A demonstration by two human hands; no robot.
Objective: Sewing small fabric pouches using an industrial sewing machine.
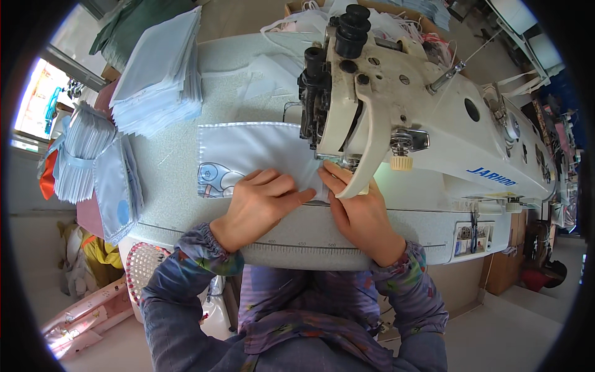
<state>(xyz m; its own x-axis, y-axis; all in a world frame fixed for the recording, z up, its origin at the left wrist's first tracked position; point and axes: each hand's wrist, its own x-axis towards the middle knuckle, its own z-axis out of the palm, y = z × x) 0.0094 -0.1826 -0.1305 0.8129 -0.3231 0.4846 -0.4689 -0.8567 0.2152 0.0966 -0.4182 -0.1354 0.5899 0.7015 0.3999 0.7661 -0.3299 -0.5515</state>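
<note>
A light blue satin fabric piece (254, 147) with a stitched border and a printed blue motif at its near left corner lies flat on the sewing machine bed. Its right end runs under the head of a white sewing machine (427, 105). My left hand (260, 201) rests on the near edge with curled fingers, its thumb stretched toward the needle area, gripping the cloth. Close to the presser foot, my right hand (359, 217) pinches the right end. A curved white lever (372, 139) partly covers its fingers, and the needle itself is hidden.
A tall stack of pale fabric pieces (158, 74) stands at the far left. Nearer, a tied bundle (80, 155) hangs by the table's left edge. A ruler strip (297, 246) runs along the front edge. Behind the machine sits a box of white scraps (396, 25).
</note>
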